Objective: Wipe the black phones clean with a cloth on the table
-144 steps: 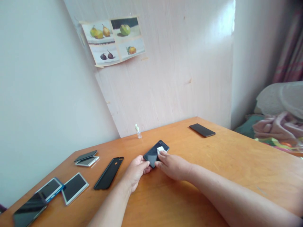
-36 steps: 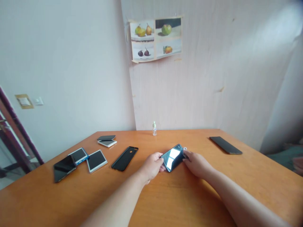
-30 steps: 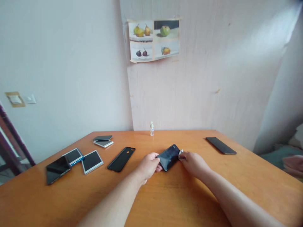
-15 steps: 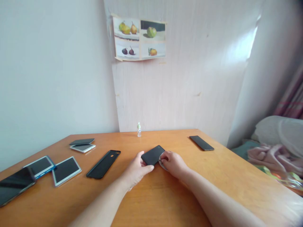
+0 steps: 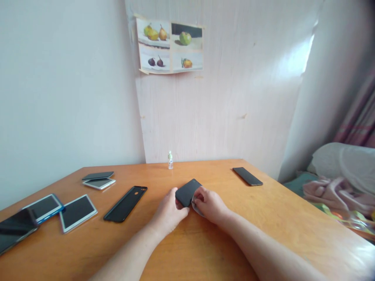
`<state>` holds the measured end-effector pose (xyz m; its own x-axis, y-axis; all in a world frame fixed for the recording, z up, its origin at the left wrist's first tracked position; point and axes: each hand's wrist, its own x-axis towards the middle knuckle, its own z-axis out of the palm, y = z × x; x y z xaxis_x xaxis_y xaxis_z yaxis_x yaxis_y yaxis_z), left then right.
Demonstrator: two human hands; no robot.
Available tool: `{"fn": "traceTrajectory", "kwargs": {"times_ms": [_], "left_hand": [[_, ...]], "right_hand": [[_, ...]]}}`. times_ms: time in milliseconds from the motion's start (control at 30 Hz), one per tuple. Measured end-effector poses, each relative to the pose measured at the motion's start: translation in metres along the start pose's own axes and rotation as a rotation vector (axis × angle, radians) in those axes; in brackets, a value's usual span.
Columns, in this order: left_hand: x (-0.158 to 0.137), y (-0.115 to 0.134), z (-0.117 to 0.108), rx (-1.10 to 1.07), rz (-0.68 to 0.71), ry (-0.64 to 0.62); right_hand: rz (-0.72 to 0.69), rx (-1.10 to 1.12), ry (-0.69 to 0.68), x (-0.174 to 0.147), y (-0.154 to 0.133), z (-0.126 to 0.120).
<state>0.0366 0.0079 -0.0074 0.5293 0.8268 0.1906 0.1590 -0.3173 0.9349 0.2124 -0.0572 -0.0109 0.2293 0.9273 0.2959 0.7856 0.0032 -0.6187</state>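
A dark phone [image 5: 186, 191] is tilted in front of me, its left end gripped by my left hand [image 5: 169, 208], thumb on the near edge. My right hand [image 5: 210, 203] pinches a pale grey cloth [image 5: 197, 207] against the phone's right side; most of the cloth is hidden under the fingers. To the left of my left hand lies an empty black phone case [image 5: 125, 204], its camera cutout at the far end. A small clear spray bottle [image 5: 170, 160] with a light green top stands upright behind the phone.
Several phones lie at the left: a white one [image 5: 78, 212], a blue-edged one [image 5: 43, 207], a dark one [image 5: 16, 228] and a stacked pair [image 5: 99, 182]. Another black phone [image 5: 247, 176] rests at the back right of the wooden table [image 5: 278, 222]. Bedding [image 5: 340, 191] lies beyond the right edge.
My right hand and the cloth have shifted slightly left and nearer along the phone's edge. My left hand keeps its hold. The whole view has shifted a little.
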Motion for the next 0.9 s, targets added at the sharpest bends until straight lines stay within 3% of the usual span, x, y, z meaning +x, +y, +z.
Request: {"fn": "traceTrajectory", "kwargs": {"times_ms": [200, 400, 567, 767, 900], "left_hand": [[-0.001, 0.007, -0.003, 0.026, -0.026, -0.007], [-0.003, 0.013, -0.011, 0.053, -0.07, -0.003], [-0.006, 0.022, -0.014, -0.13, -0.245, -0.073], [-0.006, 0.025, -0.016, -0.347, -0.405, -0.064], [-0.007, 0.025, -0.015, -0.391, -0.46, -0.058]], "right_hand": [[-0.01, 0.095, -0.01, -0.001, -0.001, 0.003], [-0.069, 0.273, -0.003, -0.009, -0.02, 0.0], [-0.135, 0.259, 0.09, -0.01, -0.026, -0.007], [0.114, 0.11, 0.281, 0.009, 0.009, -0.024], [0.131, 0.089, 0.306, 0.01, 0.009, -0.026]]}}
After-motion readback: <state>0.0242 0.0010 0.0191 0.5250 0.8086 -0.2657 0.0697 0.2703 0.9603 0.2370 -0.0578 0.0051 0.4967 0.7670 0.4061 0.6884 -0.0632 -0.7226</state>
